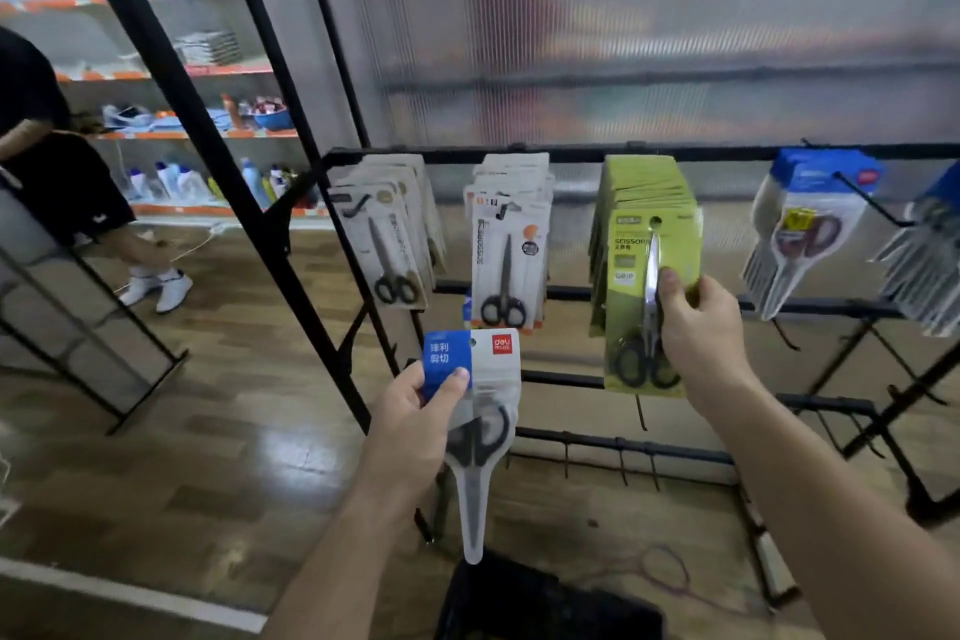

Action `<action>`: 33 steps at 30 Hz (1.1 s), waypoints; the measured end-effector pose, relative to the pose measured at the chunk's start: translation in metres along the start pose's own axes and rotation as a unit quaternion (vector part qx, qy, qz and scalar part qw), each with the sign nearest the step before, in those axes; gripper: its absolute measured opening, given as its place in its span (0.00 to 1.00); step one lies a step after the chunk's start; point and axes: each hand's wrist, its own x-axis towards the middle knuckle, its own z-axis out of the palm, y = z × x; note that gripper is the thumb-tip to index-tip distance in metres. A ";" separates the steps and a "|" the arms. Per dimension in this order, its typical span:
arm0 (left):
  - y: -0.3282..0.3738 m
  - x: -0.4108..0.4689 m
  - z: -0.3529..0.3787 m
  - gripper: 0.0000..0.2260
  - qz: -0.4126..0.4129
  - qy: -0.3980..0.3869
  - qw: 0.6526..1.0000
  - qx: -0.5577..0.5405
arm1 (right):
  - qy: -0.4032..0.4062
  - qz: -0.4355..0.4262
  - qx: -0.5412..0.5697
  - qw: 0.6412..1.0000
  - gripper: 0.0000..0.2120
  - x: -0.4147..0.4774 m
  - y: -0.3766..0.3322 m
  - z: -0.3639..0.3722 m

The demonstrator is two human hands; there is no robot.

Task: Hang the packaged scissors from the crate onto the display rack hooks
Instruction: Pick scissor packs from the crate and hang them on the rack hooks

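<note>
Green "SCISSORS" pack (644,296) in right hand (701,327), blue-topped "deli" pack (475,400) in left hand (415,421)

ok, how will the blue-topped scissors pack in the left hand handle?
Probably fairly stiff: the blue-topped pack hangs straight from the left hand, pinched at its card, no sag. Likely bottom-heavy, as the scissors sit below the grip, so it may swing. The clear blister looks glossy, perhaps slippery.

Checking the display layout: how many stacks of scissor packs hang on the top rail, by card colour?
White-card stacks: 2
Green-card stack: 1
Blue-topped stacks: 2, one cut off at the right edge
Total: 5
</note>
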 end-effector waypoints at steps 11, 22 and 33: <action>-0.001 0.048 -0.036 0.07 0.026 -0.096 0.995 -0.029 | 0.071 0.042 -0.008 0.997 0.14 -0.003 -0.013 0.020; 0.003 0.053 -0.091 0.13 0.001 -0.119 0.985 -0.126 | 0.127 0.069 -0.070 0.987 0.16 0.011 -0.019 0.029; 0.009 0.018 0.021 0.14 0.025 -0.152 0.980 -0.125 | -0.054 -0.001 -0.037 0.998 0.10 -0.033 -0.003 -0.043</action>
